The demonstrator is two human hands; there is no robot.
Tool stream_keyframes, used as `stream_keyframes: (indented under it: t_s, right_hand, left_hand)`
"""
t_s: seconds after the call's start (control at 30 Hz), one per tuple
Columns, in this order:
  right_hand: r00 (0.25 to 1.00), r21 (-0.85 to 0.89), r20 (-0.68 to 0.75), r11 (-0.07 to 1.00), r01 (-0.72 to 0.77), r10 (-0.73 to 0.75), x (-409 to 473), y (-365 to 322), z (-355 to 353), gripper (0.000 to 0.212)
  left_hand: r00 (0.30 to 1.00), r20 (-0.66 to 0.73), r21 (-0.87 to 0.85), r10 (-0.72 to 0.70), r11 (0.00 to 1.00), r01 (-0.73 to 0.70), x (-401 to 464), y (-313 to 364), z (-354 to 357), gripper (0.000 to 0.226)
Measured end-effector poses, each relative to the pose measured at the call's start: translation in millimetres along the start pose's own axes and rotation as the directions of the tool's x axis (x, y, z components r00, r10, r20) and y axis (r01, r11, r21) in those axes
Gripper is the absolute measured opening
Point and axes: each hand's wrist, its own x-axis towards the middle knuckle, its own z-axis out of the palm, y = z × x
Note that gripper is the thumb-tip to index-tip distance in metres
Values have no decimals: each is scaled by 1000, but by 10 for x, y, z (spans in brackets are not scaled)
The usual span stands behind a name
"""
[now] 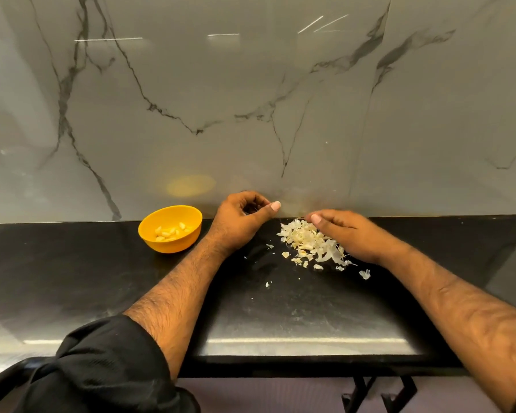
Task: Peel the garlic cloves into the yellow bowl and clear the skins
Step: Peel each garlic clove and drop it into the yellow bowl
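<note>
A yellow bowl (173,245) stands on the black counter near the wall, with several peeled garlic cloves (170,231) inside. To its right lies a pile of pale garlic skins (306,242), and loose flakes are scattered in front of it. My left hand (240,220) rests between the bowl and the pile. Its fingers are loosely curled, the thumb points right, and I see nothing in it. My right hand (344,231) lies over the far right side of the pile, its thumb tip at the pile's back edge and its fingertips hidden.
The black counter (102,278) runs left to right against a grey marble wall (251,99). Its front edge is close to me. A single skin flake (365,274) lies right of the pile. My rolled black sleeve (102,368) fills the lower left.
</note>
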Motion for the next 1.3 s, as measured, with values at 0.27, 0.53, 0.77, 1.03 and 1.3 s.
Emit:
stream_keyframes:
  t_s: [0.27, 0.53, 0.77, 1.03, 1.3]
  right_hand:
    - [978, 79, -207, 997, -6, 23, -118, 168, -325, 57]
    - [995, -453, 14, 888, -82, 99, -302, 63, -24, 116]
    - [999, 129, 30, 992, -15, 12, -221, 32, -16, 100]
    - [949, -447, -201, 840, -309, 242, -726, 330, -257, 133]
    - [990, -237, -115, 966, -104, 78, -345, -376, 382, 124]
  left_hand:
    - [998, -33, -54, -52, 997, 50, -72, 29, -57, 48]
    - [996, 6, -86, -91, 992, 91, 14, 39, 35, 63]
    - [995, 34, -166, -96, 981, 101, -66, 96, 3, 65]
    - [991, 19, -195, -131, 972, 132, -113, 215, 115, 80]
    - [939, -212, -381, -270, 908, 174, -368, 368, 18, 85]
